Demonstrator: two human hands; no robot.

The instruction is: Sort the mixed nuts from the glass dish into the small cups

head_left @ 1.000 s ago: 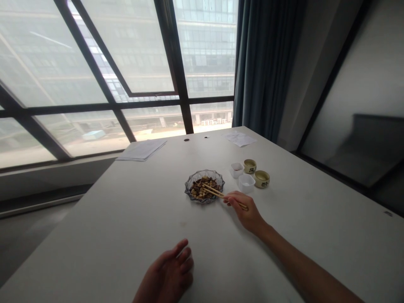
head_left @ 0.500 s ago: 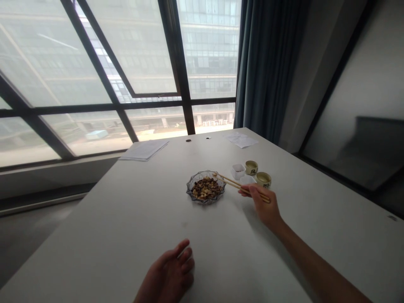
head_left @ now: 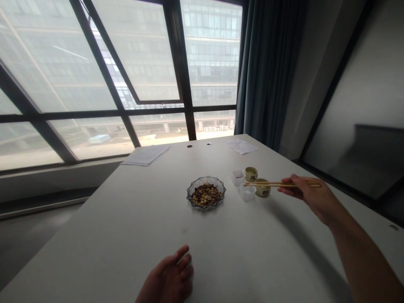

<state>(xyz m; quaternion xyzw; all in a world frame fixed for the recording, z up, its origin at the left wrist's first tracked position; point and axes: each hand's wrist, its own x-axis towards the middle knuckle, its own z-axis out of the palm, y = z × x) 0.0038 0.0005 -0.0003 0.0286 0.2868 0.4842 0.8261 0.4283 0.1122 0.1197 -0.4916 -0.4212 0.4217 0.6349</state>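
Chopsticks [head_left: 277, 184] gripped in right hand [head_left: 311, 198], tips close together, nothing visible between them. Since earlier frame, carried rightward from glass bowl [head_left: 189, 193], now held level over ceramic cup [head_left: 262, 187], near plastic cup [head_left: 247, 192]. Bowl at centre of table [head_left: 126, 219], mixed food [head_left: 205, 195] inside. Left hand [head_left: 168, 273] open, empty, at bottom edge.

"What's the right hand [head_left: 307, 195] holding?"

"A pair of light wooden chopsticks [head_left: 282, 184], level and raised above the desk [head_left: 94, 235], with nothing pinched at the tips."

"Where do they point?"

"Leftward, across a small ceramic cup [head_left: 263, 188], well apart from the faceted glass dish [head_left: 205, 179] of chopped brown food [head_left: 205, 195]."

"And the left hand [head_left: 168, 275]?"

"Empty, fingers loosely spread, low at the near side of the desk."
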